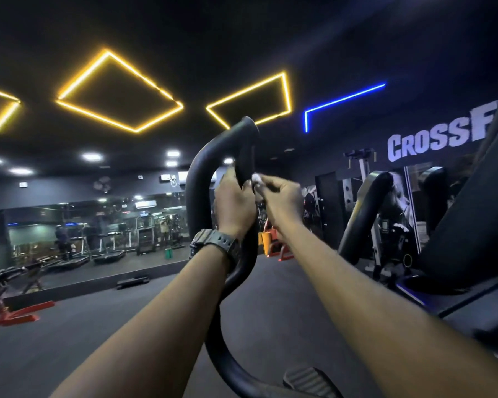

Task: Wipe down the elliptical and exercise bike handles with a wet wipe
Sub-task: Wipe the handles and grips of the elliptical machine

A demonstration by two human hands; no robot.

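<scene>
- Head view: the left hand (233,202), a watch (214,243) on its wrist, is curled round the black loop handle (196,179) just below the loop's top bend, steadying it.
- The right hand (282,198) pinches a small white wipe (256,179) against the same bar, right beside the left fingers.
- Step, as I judge it: wiping the upper grip of this handle, seemingly the elliptical's; the rest of the bar curves down past the wrist toward a pedal (308,379).
- Next move calls for sliding the wipe along and around the bar, and shifting the left grip to uncover the part beneath it.
- Another machine (368,208) stands to the right, apart.
</scene>
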